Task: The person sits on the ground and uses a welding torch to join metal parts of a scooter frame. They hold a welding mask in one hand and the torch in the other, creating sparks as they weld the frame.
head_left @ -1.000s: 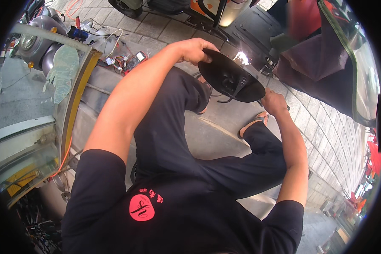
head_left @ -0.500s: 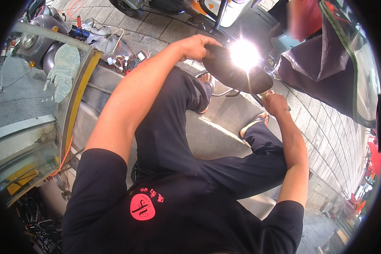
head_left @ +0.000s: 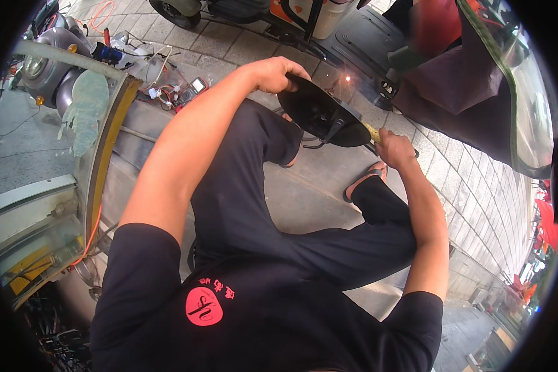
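Black and shallowly curved, a broad shield (head_left: 310,108) tilts out in front of a seated person's knees, over the step and paving. The left hand (head_left: 275,75) is closed on its upper left edge, fingers over the rim. Near the shield's lower right end, the right hand (head_left: 395,149) is wrapped around a yellowish handle (head_left: 372,132), whose far end is hidden behind the shield. Just past the shield's far edge is a small orange glow (head_left: 348,79), close to the dark floor panel (head_left: 364,44) of a parked vehicle; what it touches is too small to tell. The step in hand looks like welding, at a pause between bursts, since only this ember-like point is lit. As a judgement, another burst would call for the right hand to steady the hidden tip at that spot, and for the left to raise the shield across the line of sight first.
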{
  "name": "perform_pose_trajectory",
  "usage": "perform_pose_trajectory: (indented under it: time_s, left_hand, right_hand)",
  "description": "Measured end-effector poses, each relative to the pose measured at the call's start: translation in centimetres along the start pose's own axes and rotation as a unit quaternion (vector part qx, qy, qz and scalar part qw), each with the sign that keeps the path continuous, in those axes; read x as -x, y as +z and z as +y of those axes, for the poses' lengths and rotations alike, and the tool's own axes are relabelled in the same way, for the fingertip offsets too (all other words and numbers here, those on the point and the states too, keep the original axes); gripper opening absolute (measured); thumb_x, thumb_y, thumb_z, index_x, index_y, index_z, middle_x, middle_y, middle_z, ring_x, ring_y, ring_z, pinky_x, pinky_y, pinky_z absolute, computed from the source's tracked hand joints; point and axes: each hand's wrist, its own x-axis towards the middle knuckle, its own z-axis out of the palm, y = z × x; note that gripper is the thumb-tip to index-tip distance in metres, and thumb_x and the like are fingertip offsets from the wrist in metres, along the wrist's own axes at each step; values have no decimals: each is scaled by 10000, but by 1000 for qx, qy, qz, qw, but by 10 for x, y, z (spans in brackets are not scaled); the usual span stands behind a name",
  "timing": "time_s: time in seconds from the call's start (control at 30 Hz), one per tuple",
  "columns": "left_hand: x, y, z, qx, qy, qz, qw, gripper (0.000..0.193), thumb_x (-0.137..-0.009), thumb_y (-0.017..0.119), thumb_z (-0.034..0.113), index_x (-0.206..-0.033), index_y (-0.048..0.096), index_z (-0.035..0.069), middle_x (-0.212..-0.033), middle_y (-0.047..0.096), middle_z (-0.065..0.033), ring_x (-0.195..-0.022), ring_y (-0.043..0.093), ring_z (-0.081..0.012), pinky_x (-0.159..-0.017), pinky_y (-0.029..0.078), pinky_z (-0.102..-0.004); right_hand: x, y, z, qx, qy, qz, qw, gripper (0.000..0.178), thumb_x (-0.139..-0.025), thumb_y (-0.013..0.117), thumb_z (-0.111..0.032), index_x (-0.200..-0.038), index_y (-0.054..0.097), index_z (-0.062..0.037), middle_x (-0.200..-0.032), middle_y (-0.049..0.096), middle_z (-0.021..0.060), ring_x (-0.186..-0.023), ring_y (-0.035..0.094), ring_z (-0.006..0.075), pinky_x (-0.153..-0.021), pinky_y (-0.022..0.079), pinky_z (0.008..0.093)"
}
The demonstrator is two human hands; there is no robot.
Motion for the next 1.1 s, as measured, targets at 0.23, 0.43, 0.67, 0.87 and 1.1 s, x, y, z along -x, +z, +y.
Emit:
perform_pose_trajectory:
  time_s: [0.23, 0.43, 0.67, 0.87, 1.1]
  left_hand:
    - [2, 2, 4, 34, 10, 9, 999, 378, -936, 672, -11, -1277, 737, 137, -1104, 750, -37, -1003, 671, -163, -839, 551, -334]
    - [3, 1, 2, 20, 12, 6, 1000, 379, -939, 667, -17, -1279, 736, 134, -1126, 748, -36, -1012, 673, -169, -849, 553, -337]
    - [5, 2, 6, 24, 10, 7, 1000, 378, -935, 666, -28, -1269, 741, 131, -1131, 749, -41, -1032, 676, -174, -872, 555, -340]
    - [3, 2, 3, 17, 27, 12, 999, 378, -925, 677, -20, -1267, 742, 129, -1136, 750, -50, -1034, 677, -174, -885, 551, -340]
    - [5, 3, 7, 31, 29, 23, 999, 336, -948, 661, -16, -1237, 748, 130, -1125, 732, 7, -980, 645, -107, -823, 515, -274]
  right_hand:
    - [-1, 4, 5, -2, 15, 1, 1000, 320, -971, 630, -294, -1128, 535, -31, -1031, 719, 216, -940, 720, 409, -840, 562, 513]
    - [-2, 1, 3, 9, 20, -6, 1000, 329, -969, 635, -298, -1134, 532, -32, -1037, 721, 216, -953, 719, 408, -847, 562, 510]
    - [-1, -1, 3, 4, 31, -8, 999, 336, -972, 639, -306, -1135, 539, -30, -1032, 722, 223, -960, 717, 413, -857, 560, 511]
    - [-3, -3, 1, -1, 37, -12, 999, 347, -969, 648, -315, -1134, 538, -30, -1039, 722, 228, -958, 718, 415, -860, 560, 513]
    - [-4, -1, 3, 10, 34, -9, 999, 355, -971, 651, -326, -1124, 535, -28, -1041, 723, 230, -929, 727, 409, -822, 571, 509]
